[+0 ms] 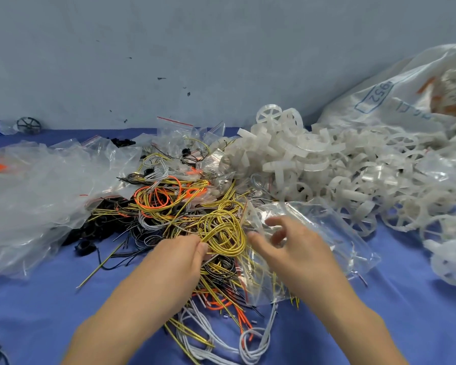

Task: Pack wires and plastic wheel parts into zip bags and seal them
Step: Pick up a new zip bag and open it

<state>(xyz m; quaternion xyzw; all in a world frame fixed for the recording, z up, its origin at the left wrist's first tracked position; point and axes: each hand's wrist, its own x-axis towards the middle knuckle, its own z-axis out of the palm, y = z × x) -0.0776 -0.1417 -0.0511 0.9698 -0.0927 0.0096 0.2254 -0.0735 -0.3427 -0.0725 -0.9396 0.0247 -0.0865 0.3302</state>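
The left hand [179,255] pinches a coil of yellow wire [223,234] atop the wire pile [169,204]. Just right of the coil, the right hand [287,248] grips a clear zip bag [313,233]. White plastic wheels [327,167] lie heaped beyond the bag.

Head view looks forward and down — close over the blue table [406,325], wall [169,48] behind.

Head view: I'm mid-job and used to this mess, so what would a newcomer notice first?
Probably the tangle of yellow, orange and white wires at the centre of the blue table, where the left hand pinches a yellow coil beside a clear zip bag that the right hand holds. Next, the heap of white plastic wheel parts spilling from the big sack on the right.
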